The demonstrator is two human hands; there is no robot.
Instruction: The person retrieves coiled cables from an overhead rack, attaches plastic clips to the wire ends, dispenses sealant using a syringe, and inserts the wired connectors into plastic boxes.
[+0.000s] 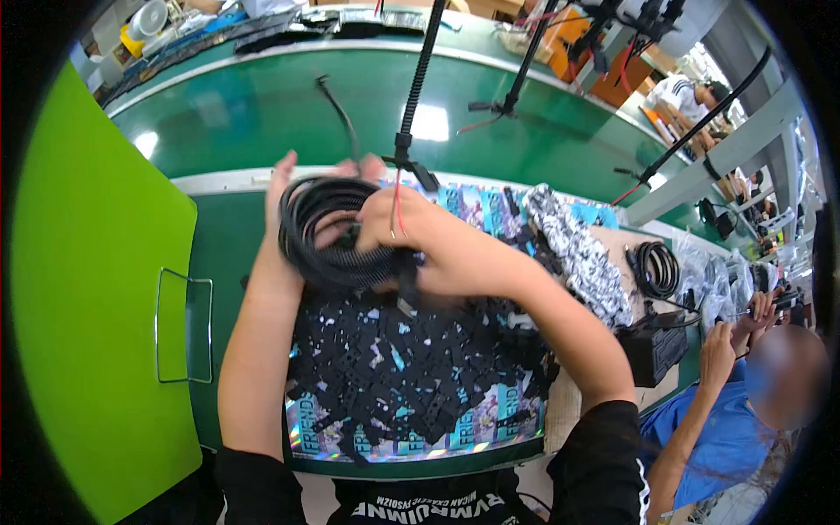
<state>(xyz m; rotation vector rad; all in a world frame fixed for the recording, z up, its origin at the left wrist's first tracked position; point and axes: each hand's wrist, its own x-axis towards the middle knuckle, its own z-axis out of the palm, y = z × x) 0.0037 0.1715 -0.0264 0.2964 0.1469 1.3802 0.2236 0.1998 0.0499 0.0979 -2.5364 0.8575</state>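
Note:
A coil of black cable [302, 236] is held up above the table between my two hands. My left hand [282, 197] wraps round its far left side, the fingers partly hidden behind the loops. At the coil's right side, my right hand [424, 236] grips the cable with its fingers bent into the middle of the loops. One cable end [337, 109] sticks out beyond the coil. Below my hands lies a heap of small black plastic pieces [411, 367] with light blue and white bits among them, on a shiny printed sheet [516, 416].
A lime green panel [105, 280] stands at the left, beside a wire handle [157, 328]. A black flexible arm [416, 96] hangs with red wires close to my right hand. To the right are crumpled foil [582, 254], another cable coil [656, 267] and a co-worker in blue [709, 446].

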